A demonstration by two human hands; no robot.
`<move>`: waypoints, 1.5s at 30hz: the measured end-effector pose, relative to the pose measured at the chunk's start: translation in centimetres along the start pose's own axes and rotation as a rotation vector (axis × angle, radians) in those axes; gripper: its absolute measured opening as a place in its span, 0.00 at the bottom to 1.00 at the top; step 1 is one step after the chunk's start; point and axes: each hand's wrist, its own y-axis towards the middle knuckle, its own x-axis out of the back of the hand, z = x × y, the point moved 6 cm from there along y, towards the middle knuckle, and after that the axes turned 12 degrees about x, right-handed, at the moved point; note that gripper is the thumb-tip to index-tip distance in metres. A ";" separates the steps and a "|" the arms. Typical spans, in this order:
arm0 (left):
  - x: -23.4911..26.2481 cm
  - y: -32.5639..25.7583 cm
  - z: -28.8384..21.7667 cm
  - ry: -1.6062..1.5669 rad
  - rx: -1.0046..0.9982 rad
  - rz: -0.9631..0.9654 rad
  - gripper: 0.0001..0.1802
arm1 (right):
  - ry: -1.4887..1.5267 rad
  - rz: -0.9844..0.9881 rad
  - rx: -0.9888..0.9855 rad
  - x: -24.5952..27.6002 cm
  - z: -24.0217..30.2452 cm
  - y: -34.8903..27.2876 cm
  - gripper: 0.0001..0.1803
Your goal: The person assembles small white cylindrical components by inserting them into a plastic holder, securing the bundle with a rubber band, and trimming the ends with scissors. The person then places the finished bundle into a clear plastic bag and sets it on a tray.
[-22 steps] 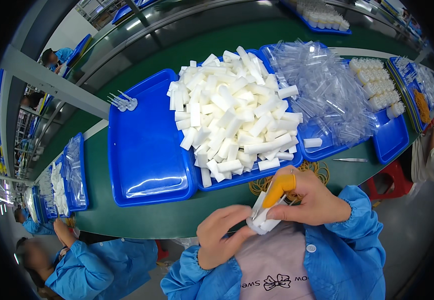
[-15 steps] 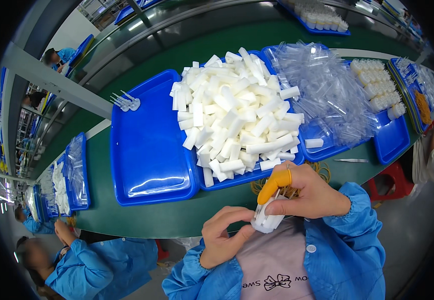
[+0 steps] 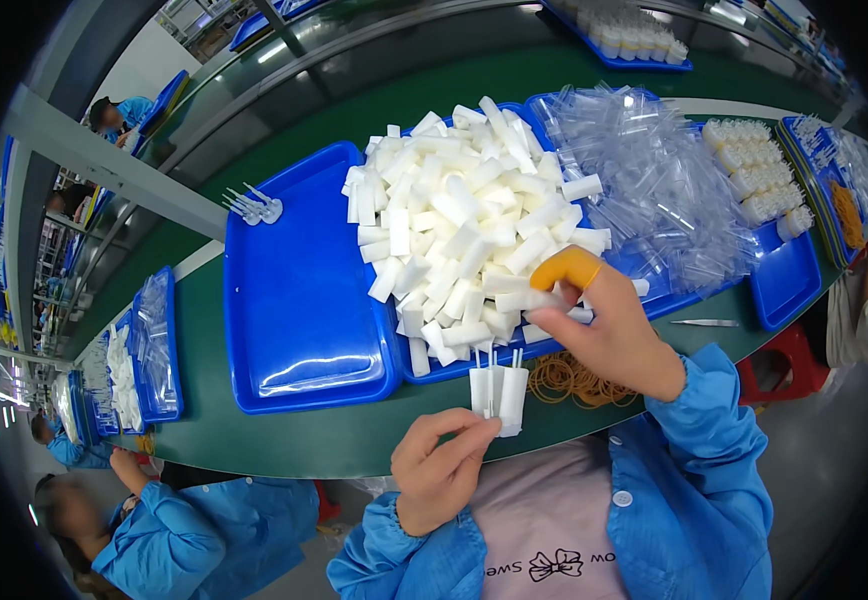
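My left hand (image 3: 444, 462) pinches the lower end of a white pronged piece (image 3: 500, 398) over the table's near edge. White foam sleeves surround some of its prongs, and thin clear prong tips stick up from the top. My right hand (image 3: 609, 325) wears an orange finger cot (image 3: 566, 266) on its index finger. At the near right edge of the heaped foam sleeves (image 3: 454, 215), its thumb and index finger close on a white foam sleeve (image 3: 548, 299), partly hidden by the fingers. That heap fills a blue tray (image 3: 594, 311).
A blue tray (image 3: 309, 300) at the left has a clear pronged piece (image 3: 254, 206) in its far corner. Clear plastic tubes (image 3: 659, 190) fill the tray on the right. Rubber bands (image 3: 579, 382) and tweezers (image 3: 704, 323) lie near the front edge. A co-worker (image 3: 204, 530) sits at left.
My right hand has left the pronged piece and moved forward to the foam heap, closing on a sleeve. The piece in my left hand now stands more upright.
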 end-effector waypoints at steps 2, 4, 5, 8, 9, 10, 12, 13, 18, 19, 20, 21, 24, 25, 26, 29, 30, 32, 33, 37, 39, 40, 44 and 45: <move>-0.2 -0.1 -0.4 0.047 -0.076 0.019 0.15 | 0.437 -0.050 -0.172 -0.3 -0.8 -0.4 0.16; -0.4 0.0 -1.1 0.052 -0.126 0.054 0.17 | 0.893 -0.142 -0.229 -1.2 -1.1 -0.7 0.17; -0.5 0.0 -1.3 0.053 -0.147 0.072 0.18 | 0.941 -0.116 -0.256 -1.5 -1.1 -0.8 0.18; -0.8 0.0 -2.0 0.077 -0.204 0.095 0.21 | 1.059 -0.050 -0.322 -2.7 -0.6 -1.1 0.20; -1.0 0.0 -2.0 0.086 -0.223 0.093 0.21 | 1.068 -0.051 -0.342 -3.0 -0.6 -1.2 0.21; -1.0 -0.1 -2.1 0.095 -0.243 0.091 0.22 | 1.076 -0.051 -0.362 -3.2 -0.6 -1.3 0.21; -1.1 0.0 -2.3 0.118 -0.268 0.100 0.21 | 1.104 -0.031 -0.391 -3.3 -0.9 -1.5 0.22; -1.1 0.0 -2.3 0.128 -0.281 0.105 0.21 | 1.117 -0.021 -0.406 -3.3 -1.0 -1.6 0.22; -1.3 0.0 -2.4 0.147 -0.298 0.092 0.21 | 1.082 -0.055 -0.374 -3.3 -0.5 -1.5 0.22; -1.4 0.0 -2.4 0.151 -0.299 0.098 0.21 | 1.070 -0.069 -0.354 -3.2 -0.3 -1.4 0.21; -1.4 0.2 -2.4 0.173 -0.317 0.078 0.19 | 1.030 -0.031 -0.345 -3.2 -0.4 -1.5 0.21; -1.4 0.4 -2.5 0.195 -0.336 0.059 0.18 | 0.988 0.005 -0.336 -3.2 -0.6 -1.7 0.21; -1.5 0.5 -2.6 0.206 -0.364 0.048 0.16 | 0.979 0.017 -0.351 -3.3 -0.5 -2.0 0.18; -1.6 0.5 -2.7 0.202 -0.370 0.054 0.16 | 0.995 0.003 -0.363 -3.3 -0.4 -2.1 0.17; -1.6 0.5 -2.8 0.193 -0.361 0.077 0.17 | 0.951 0.026 -0.332 -3.0 -0.3 -1.9 0.17; -1.5 0.2 -2.8 0.178 -0.331 0.112 0.20 | 0.802 0.099 -0.226 -1.5 -0.4 -1.2 0.16; -1.5 0.1 -2.7 0.179 -0.322 0.102 0.20 | 0.740 0.124 -0.183 -0.9 -0.8 -1.1 0.15; -1.5 0.2 -2.7 0.181 -0.315 0.100 0.20 | 0.690 0.127 -0.227 -0.2 -0.7 -1.1 0.13; -1.6 0.3 -2.8 0.179 -0.320 0.111 0.20 | 0.694 0.110 -0.220 -0.2 -0.6 -1.1 0.12; -1.6 0.5 -3.1 0.198 -0.296 0.052 0.17 | 0.691 0.154 -0.221 -1.4 0.9 -2.5 0.09; -1.2 -0.3 -2.7 0.182 -0.353 0.036 0.20 | 0.692 0.192 -0.209 -1.6 1.9 -3.0 0.09; -1.0 -0.7 -2.6 0.174 -0.381 0.029 0.22 | 0.697 0.191 -0.189 -1.3 2.2 -3.2 0.09; -0.8 -0.8 -1.8 0.078 -0.265 -0.066 0.32 | 0.631 0.128 -0.078 -1.1 2.9 -3.4 0.08; -1.0 -0.8 -1.5 0.077 -0.252 -0.022 0.34 | 0.612 0.114 -0.070 -1.0 2.9 -3.5 0.08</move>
